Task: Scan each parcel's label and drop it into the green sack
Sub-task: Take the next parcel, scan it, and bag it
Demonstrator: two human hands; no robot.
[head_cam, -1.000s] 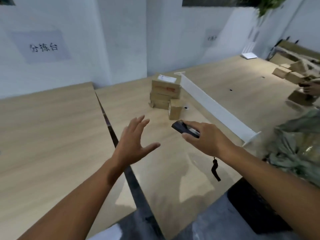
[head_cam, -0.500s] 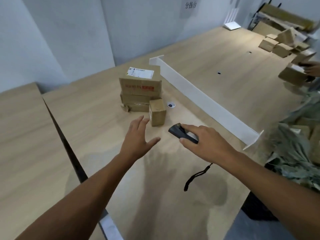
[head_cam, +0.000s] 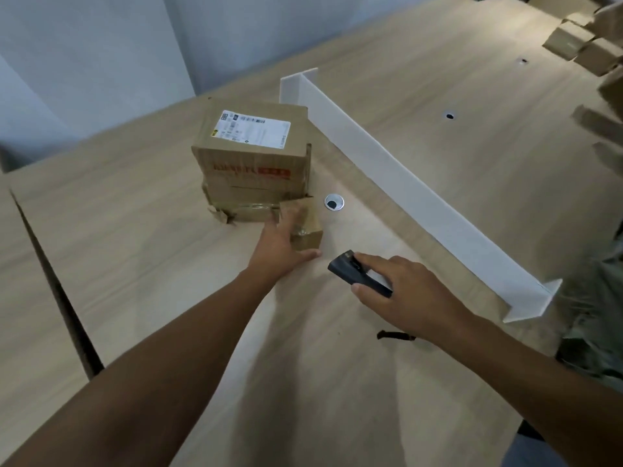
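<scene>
A small brown parcel stands on the wooden table, just in front of a stack of two bigger parcels. The top big parcel shows a white label facing up. My left hand wraps the small parcel, fingers over its top and left side, thumb along its near edge. My right hand holds a black scanner a little to the right of that parcel, its nose pointing toward it. A black strap hangs under the hand. The green sack shows at the right edge.
A long white divider runs diagonally across the table to the right of the parcels. A round cable hole sits beside the small parcel. More cardboard boxes lie at the far right. A dark gap separates the tables on the left.
My left hand has reached forward from open in the air and closed around the small parcel. The view has tipped down and nearer the parcels. My right hand keeps the scanner.
</scene>
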